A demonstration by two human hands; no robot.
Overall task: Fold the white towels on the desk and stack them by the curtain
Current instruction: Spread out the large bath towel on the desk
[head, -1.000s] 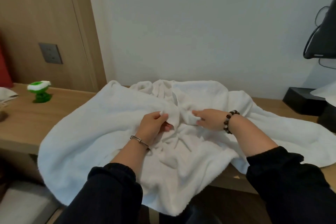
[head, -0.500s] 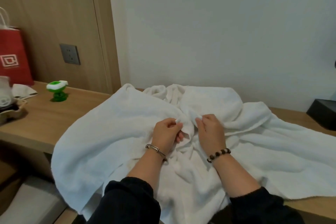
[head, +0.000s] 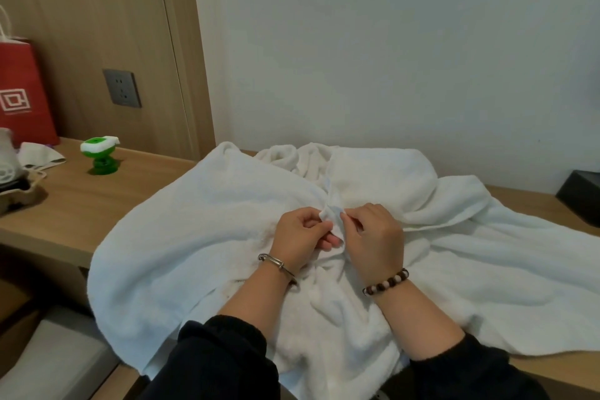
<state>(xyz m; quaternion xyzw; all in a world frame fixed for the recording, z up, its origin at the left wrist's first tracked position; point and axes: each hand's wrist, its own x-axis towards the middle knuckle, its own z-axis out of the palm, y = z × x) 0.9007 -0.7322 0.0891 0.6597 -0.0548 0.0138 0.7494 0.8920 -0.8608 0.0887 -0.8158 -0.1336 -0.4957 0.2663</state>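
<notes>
Left hand (head: 300,232) and right hand (head: 376,234) meet mid-heap, both pinching one small corner of cloth, fingertips almost touching. The white towels (head: 201,237) lie crumpled across the bench (head: 74,204), with the front part hanging over its near edge. We judge it best to run the hands apart along the hem, find the next corner, then lift clear. Open bench lies left, up to the green holder (head: 100,154). A black box (head: 581,201) sits near on the right. The curtain is not in view.

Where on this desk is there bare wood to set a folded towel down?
Largest bare patch: desk between the green gadget and the white towels' left edge. A narrower strip lies between the towels and the black box on the right. Crowded: the far-left corner, with red bag and tray.
</notes>
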